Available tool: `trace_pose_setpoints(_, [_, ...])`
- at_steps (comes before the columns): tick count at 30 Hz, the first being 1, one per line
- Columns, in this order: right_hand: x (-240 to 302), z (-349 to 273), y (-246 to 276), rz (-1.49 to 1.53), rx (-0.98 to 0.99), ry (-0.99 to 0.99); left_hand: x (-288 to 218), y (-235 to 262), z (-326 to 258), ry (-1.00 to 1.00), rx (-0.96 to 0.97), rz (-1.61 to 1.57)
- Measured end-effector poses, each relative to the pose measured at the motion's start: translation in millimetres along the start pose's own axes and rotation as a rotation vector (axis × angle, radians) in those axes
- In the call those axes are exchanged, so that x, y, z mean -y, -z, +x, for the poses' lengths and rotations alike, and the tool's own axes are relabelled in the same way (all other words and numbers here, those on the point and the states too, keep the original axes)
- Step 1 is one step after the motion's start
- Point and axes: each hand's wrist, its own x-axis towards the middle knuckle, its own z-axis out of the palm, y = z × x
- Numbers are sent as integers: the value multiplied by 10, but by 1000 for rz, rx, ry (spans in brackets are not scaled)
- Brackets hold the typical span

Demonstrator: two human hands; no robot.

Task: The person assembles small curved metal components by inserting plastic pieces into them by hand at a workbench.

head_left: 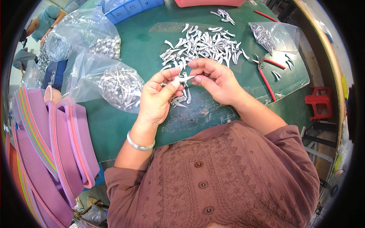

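Observation:
My left hand and my right hand meet above the green table, and together they pinch one small silver metal clip between their fingertips. A silver bangle circles my left wrist. Just under my hands lies a small heap of the same clips. A much larger spread of silver clips sits on a clear plastic sheet right behind my hands.
Clear bags of silver parts lie at left, another bag at back right. Red-handled pliers rest right of the clips. Purple baskets stack at far left, a red stool at right. Another person sits back left.

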Motion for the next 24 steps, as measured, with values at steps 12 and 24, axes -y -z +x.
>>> trace_pose_setpoints(12, [-27,44,7,-901,354,431,-90,18,23,53,-61,-341])
trace_pose_setpoints(24, [42,69,42,-627,74,490,-56,13,-9,185,-58,-7])
